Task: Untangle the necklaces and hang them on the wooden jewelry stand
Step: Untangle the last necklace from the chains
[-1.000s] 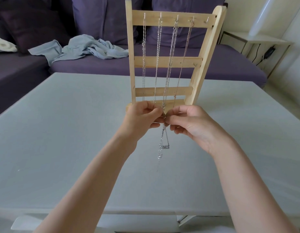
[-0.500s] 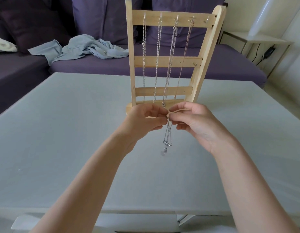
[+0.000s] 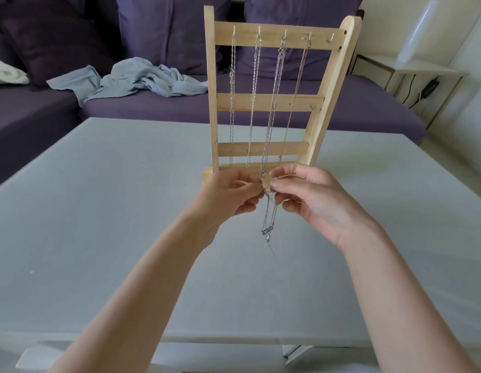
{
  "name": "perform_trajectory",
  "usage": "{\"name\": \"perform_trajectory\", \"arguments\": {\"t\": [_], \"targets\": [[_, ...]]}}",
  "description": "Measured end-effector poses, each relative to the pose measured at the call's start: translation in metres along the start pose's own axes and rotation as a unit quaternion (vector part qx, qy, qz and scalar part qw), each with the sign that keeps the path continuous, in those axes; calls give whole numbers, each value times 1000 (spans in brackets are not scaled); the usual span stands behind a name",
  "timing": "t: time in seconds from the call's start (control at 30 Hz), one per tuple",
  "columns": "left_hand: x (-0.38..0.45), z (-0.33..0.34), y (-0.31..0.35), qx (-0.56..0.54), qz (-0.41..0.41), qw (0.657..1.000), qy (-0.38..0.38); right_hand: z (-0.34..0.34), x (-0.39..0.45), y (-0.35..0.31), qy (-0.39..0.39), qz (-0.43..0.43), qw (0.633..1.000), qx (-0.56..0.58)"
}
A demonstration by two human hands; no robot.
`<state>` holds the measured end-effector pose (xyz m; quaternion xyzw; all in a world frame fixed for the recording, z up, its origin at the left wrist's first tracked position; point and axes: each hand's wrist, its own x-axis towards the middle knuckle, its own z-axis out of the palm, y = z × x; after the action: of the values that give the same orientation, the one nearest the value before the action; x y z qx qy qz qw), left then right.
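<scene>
We pinch the loose necklace (image 3: 269,224) between both hands (image 3: 263,192); it hangs straight down, the stand's free hook (image 3: 331,39) up and rightward, nearer our right hand (image 3: 312,200)

Wooden jewelry stand (image 3: 263,103) upright at frame centre on the table (image 3: 99,211), four chains (image 3: 271,103) hanging from its top rail, both hands just below its base, sofa (image 3: 59,109) behind, crumpled cloth (image 3: 131,82) upper left, side table (image 3: 422,74) upper right
</scene>
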<state>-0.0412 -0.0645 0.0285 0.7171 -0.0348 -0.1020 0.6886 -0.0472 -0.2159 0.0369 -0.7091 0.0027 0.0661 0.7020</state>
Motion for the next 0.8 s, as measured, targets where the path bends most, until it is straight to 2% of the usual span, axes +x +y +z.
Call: {"name": "perform_trajectory", "arguments": {"t": [0.13,0.37,0.63,0.8], "targets": [[1,-2,1,-18,12,1000,2,2,-1,2,-8,-7,997,-76],[3,3,-1,65,77,994,38,2,1,0,11,-12,994,-112],[4,2,-3,70,100,991,61,2,0,1,-6,-11,994,-109],[5,4,-5,104,103,988,50,2,0,0,-3,-21,985,-169]]}}
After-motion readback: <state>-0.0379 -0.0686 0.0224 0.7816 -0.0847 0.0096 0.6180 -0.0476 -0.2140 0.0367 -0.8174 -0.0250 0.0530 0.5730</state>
